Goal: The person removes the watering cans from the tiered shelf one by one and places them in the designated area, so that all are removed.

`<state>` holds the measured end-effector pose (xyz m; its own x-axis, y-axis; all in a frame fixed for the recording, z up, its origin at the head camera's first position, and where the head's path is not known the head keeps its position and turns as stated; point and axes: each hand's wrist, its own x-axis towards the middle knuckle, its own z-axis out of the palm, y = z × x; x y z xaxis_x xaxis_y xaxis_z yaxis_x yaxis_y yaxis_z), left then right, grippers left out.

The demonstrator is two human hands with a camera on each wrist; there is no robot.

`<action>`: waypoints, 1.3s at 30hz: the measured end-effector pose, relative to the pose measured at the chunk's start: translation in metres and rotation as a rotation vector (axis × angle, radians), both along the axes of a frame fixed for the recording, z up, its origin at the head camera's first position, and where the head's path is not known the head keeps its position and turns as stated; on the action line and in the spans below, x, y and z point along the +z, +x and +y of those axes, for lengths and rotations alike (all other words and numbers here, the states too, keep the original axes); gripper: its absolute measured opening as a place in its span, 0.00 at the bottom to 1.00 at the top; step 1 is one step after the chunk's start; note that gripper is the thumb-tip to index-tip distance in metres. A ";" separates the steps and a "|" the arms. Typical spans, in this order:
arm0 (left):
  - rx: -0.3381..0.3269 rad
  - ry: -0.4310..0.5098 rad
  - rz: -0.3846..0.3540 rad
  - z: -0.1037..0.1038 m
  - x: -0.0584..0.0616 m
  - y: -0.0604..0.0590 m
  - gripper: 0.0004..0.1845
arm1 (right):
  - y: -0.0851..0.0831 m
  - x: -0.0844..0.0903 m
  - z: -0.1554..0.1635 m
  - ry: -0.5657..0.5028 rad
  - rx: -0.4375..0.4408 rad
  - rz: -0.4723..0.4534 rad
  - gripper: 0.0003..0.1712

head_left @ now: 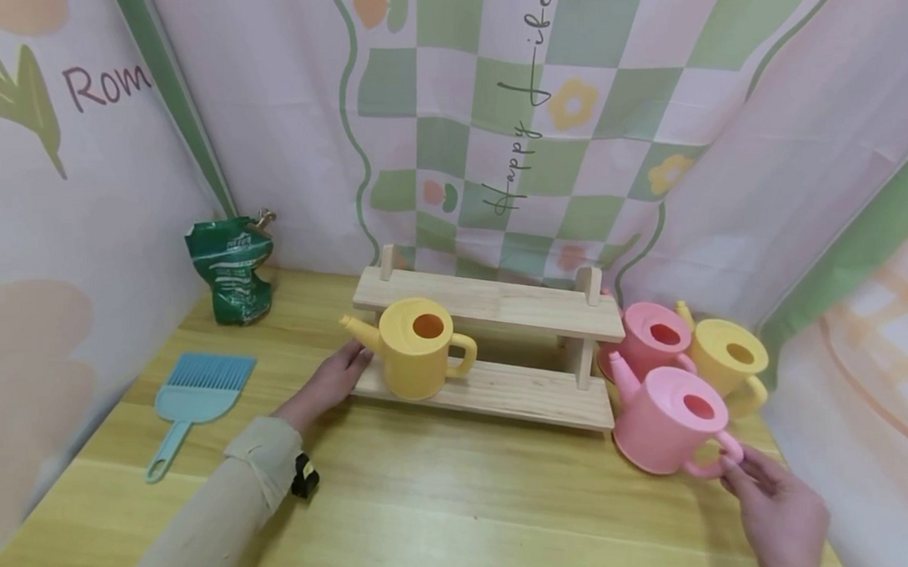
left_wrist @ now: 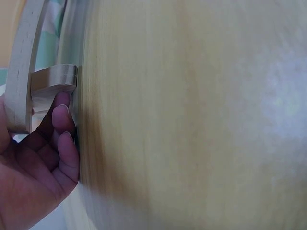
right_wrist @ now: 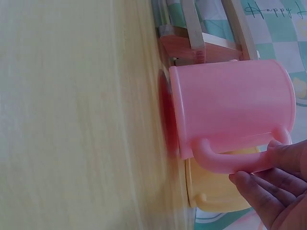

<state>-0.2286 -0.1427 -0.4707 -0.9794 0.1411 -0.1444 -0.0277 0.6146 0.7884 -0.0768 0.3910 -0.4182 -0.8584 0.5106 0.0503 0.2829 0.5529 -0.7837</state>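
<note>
My left hand [head_left: 336,378] grips the left end of a two-tier wooden shelf [head_left: 533,392]; in the left wrist view its fingers [left_wrist: 64,120] curl at the board's underside. On the lower board stands a yellow watering can [head_left: 415,364], spout to the left. My right hand [head_left: 782,505] pinches the handle of a pink watering can [head_left: 655,428] at the shelf's right end. Its spout points left toward the shelf, and its base is close over the table in the right wrist view, with a reddish reflection beside it.
Behind the held can stand a darker pink watering can [head_left: 636,321] and another yellow watering can [head_left: 722,339]. At the left lie a blue dustpan-shaped brush [head_left: 198,398] and a crumpled green bag [head_left: 233,267] with a clip. Printed curtains [head_left: 294,144] border the wooden table [head_left: 446,508].
</note>
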 end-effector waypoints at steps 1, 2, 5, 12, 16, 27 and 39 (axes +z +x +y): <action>0.000 -0.002 0.001 0.000 0.000 0.000 0.35 | -0.001 -0.001 -0.001 0.017 -0.001 -0.005 0.30; -0.002 -0.004 0.002 0.000 0.000 0.000 0.35 | -0.001 -0.002 -0.002 0.036 0.004 -0.012 0.31; -0.003 -0.007 0.006 0.000 0.001 0.001 0.36 | -0.001 -0.004 -0.003 0.062 0.043 -0.008 0.31; -0.002 -0.002 -0.001 -0.001 0.003 0.002 0.35 | 0.002 -0.005 -0.001 0.094 0.194 0.043 0.28; -0.002 -0.001 0.000 -0.001 0.002 0.001 0.35 | 0.001 -0.002 -0.001 0.127 0.194 -0.005 0.30; 0.000 0.005 -0.001 -0.003 -0.004 -0.003 0.35 | -0.008 0.018 -0.010 -0.006 0.096 0.125 0.27; 0.004 -0.003 -0.002 -0.001 -0.001 -0.002 0.36 | -0.027 0.064 -0.073 -0.335 0.188 0.422 0.21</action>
<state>-0.2309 -0.1436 -0.4722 -0.9797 0.1368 -0.1463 -0.0314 0.6166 0.7867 -0.1041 0.3180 -0.3539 -0.8767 0.3978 0.2705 -0.1723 0.2654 -0.9486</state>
